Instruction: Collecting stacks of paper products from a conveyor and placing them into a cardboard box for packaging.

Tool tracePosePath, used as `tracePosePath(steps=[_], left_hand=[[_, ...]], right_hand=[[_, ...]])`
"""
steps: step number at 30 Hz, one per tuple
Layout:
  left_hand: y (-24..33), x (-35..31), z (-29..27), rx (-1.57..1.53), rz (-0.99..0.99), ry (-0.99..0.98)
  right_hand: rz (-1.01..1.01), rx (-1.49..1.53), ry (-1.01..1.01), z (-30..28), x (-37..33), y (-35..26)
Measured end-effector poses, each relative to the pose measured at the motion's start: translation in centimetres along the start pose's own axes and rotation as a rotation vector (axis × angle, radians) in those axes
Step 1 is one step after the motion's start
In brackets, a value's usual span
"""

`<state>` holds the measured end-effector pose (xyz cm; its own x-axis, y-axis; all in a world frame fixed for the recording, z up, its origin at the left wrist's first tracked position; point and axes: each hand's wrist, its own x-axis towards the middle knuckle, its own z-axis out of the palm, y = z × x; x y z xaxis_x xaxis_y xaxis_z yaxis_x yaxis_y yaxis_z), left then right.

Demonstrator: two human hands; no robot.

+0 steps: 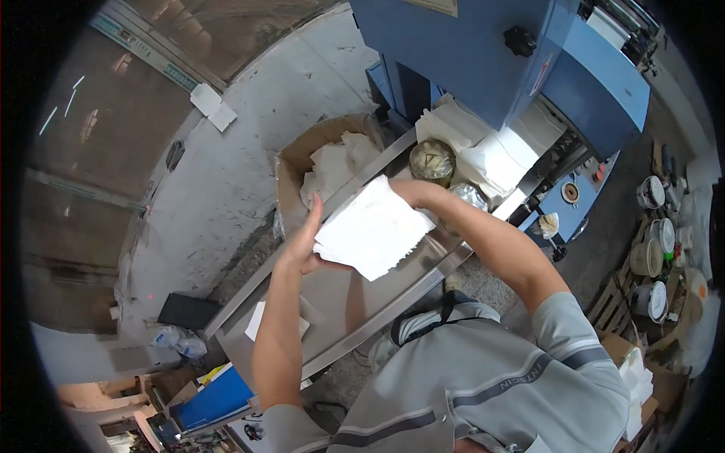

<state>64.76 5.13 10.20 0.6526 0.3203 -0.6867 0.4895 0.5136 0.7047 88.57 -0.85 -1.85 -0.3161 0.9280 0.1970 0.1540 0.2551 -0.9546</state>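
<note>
A stack of white sheets (374,226) with ragged edges is held tilted above a metal tray table. My left hand (303,240) grips its left side, thumb raised along the edge and fingers underneath. At the stack's upper right corner is my right hand (405,190); its fingers go out of sight behind the sheets, and it appears to hold that end. Below, a small white stack (257,321) lies on the metal table (340,309) beside my left forearm.
A cardboard box (289,162) of crumpled white sheets stands beyond the table. At the table's far end are a round jar-like container (432,160), a foil-like bundle (470,196) and loose white sheets (502,162) under a blue machine (453,49). Several buckets (646,258) line the right.
</note>
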Motion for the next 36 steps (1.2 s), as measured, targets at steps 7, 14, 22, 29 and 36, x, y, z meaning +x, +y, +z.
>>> tracePosePath(steps=[7,14,22,29,36], left_hand=[[-6.6,2.5,-1.6,-0.142,-0.122,-0.043],[-12.3,2.3,2.4,-0.152,0.218,0.405],[-10.4,3.1,6.9,0.017,0.465,0.447],[-8.8,0.3,7.5,0.036,0.624,0.406],[-7.8,-1.4,8.2,0.009,0.708,0.373]], right_hand=[[0.723,-0.570,0.100,2.9,-2.8,-1.3],[0.772,-0.063,0.416,4.6,-5.3,-4.7],[0.592,0.531,0.343,7.7,-6.0,-5.1],[0.449,0.474,0.327,7.1,-6.8,-11.2],[0.302,0.375,0.300,7.1,-7.2,-11.5]])
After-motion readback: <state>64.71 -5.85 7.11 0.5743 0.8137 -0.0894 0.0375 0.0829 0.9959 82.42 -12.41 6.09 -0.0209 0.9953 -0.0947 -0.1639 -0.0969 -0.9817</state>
